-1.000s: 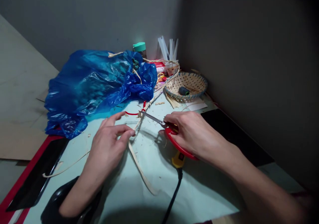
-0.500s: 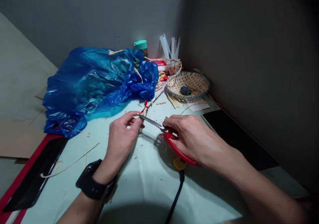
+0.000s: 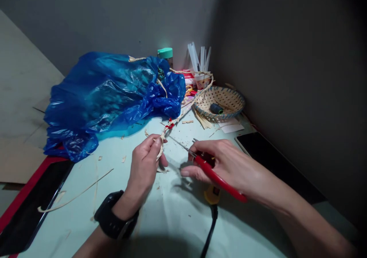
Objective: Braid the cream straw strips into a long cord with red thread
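Observation:
My left hand (image 3: 146, 158) pinches a pale braided straw cord (image 3: 161, 146) between thumb and fingers. A red tie (image 3: 169, 126) is wrapped round the cord just beyond my fingertips, and the cord runs on toward the back of the table. My right hand (image 3: 220, 162) is closed on red-handled scissors (image 3: 213, 174), their blades pointing left toward the cord. The blade tip lies near the cord below the red tie; whether it touches is hard to tell. Beneath the right hand sits a yellow tool or plug end (image 3: 212, 194) with a black cable, partly hidden.
A large blue plastic bag (image 3: 114, 90) fills the back left. Behind are a green-lidded jar (image 3: 165, 53) and a cup of translucent sticks (image 3: 202, 80). A woven basket (image 3: 200, 105) holds a dark thread spool (image 3: 216, 109). A dark flat panel (image 3: 275, 162) lies right; straw scraps litter the table.
The scissors have drawn back right and down from my left fingertips, and their handle has turned. My left hand has turned slightly, so more of the cord shows.

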Motion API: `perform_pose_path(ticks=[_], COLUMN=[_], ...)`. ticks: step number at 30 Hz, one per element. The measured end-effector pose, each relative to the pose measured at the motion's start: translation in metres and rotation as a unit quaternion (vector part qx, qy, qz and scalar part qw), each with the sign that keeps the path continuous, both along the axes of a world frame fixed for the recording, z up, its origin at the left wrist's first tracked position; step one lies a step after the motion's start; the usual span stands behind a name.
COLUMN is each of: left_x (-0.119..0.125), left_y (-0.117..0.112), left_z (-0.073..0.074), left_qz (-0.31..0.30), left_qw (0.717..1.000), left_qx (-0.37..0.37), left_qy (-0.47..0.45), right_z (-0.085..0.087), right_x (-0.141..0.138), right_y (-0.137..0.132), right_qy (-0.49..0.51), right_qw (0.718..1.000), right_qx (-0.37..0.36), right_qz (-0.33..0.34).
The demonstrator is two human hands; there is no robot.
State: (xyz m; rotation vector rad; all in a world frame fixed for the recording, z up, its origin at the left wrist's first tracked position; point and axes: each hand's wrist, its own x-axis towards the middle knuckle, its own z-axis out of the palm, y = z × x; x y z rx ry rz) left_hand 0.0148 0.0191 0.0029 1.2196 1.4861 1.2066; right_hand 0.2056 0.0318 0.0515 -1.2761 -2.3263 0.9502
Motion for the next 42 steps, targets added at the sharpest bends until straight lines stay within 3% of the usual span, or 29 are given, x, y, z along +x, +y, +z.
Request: perform_pose_path(ticks=[4, 8, 10, 17, 22, 26, 30, 34, 38, 42], left_x=[-0.001, -0.003, -0.004, -0.001, 0.002, 0.0, 0.0, 0.003, 0.002, 0.001], left_y=[0.001, 0.002, 0.003, 0.0, -0.004, -0.006, -0.006, -0.005, -0.002, -0.002], left_z=[0.004, 0.004, 0.002, 0.002, 0.005, 0.006, 0.009, 0.009, 0.002, -0.001], left_qz=[0.002, -0.013, -0.026, -0.011, -0.053, -0.062, -0.054, -0.002, 0.044, 0.078], left_qw=[0.995, 0.993, 0.992, 0.992, 0.977, 0.956, 0.963, 0.975, 0.99, 0.994], left_qx=[-0.055, -0.073, -0.073, -0.09, -0.16, -0.205, -0.173, -0.15, -0.069, -0.02], left_qy=[-0.084, -0.094, -0.097, -0.085, -0.134, -0.198, -0.2, -0.163, -0.115, -0.068], right_z=[0.003, 0.001, -0.001, -0.012, -0.016, -0.017, -0.018, -0.017, -0.012, -0.01], right_x=[0.001, -0.001, -0.003, -0.016, -0.022, -0.023, -0.019, -0.009, -0.005, -0.01], right_y=[-0.001, -0.006, -0.007, -0.004, -0.002, -0.002, 0.001, 0.004, 0.002, -0.003], right_qy=[0.103, 0.205, 0.239, 0.306, 0.24, 0.217, 0.204, 0.152, 0.037, -0.046], right_qw=[0.987, 0.935, 0.917, 0.914, 0.958, 0.967, 0.971, 0.979, 0.98, 0.985], right_qx=[-0.125, -0.288, -0.319, -0.252, -0.113, -0.085, -0.069, 0.06, 0.163, 0.155], right_qz=[-0.002, 0.009, 0.008, -0.09, -0.113, -0.105, -0.101, -0.123, -0.106, -0.06])
